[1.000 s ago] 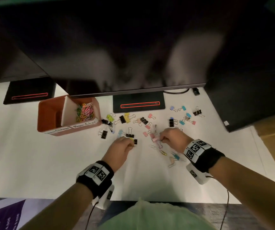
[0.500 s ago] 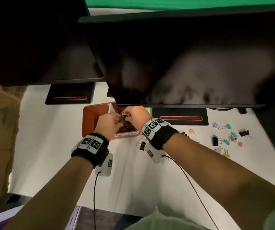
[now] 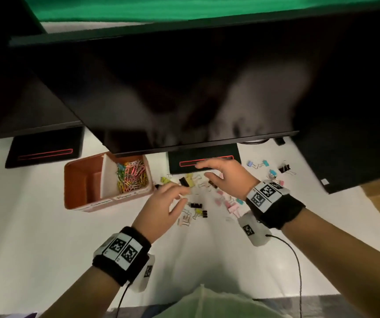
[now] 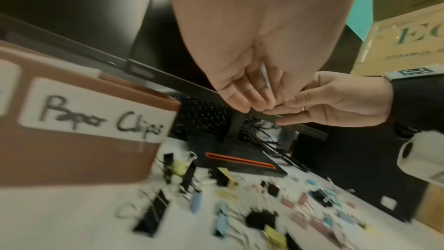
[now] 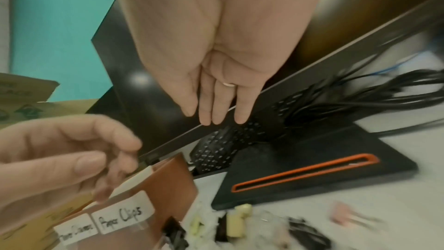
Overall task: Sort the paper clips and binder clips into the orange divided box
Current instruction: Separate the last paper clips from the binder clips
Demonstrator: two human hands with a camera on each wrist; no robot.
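Note:
The orange divided box (image 3: 81, 180) stands left of centre on the white table; its right compartment, labelled "Paper Clips" (image 4: 96, 113), holds a heap of coloured paper clips (image 3: 131, 177). Scattered binder clips (image 3: 197, 206) in black, yellow, pink and blue lie to its right. My left hand (image 3: 179, 197) hovers over the near part of this pile, fingers loosely bent, holding nothing. My right hand (image 3: 203, 171) hovers over the far part, fingers straight and empty, as the right wrist view (image 5: 216, 105) confirms.
Dark monitors overhang the back of the table. Their black stand bases with red slots sit behind the pile (image 3: 203, 160) and at far left (image 3: 44, 152). A small cluster of binder clips (image 3: 271, 171) lies further right. Cables (image 5: 360, 105) run behind the stand.
Half a second ago both hands were together over the box's paper-clip compartment. They have since moved right and apart, back above the scattered binder clips, both empty.

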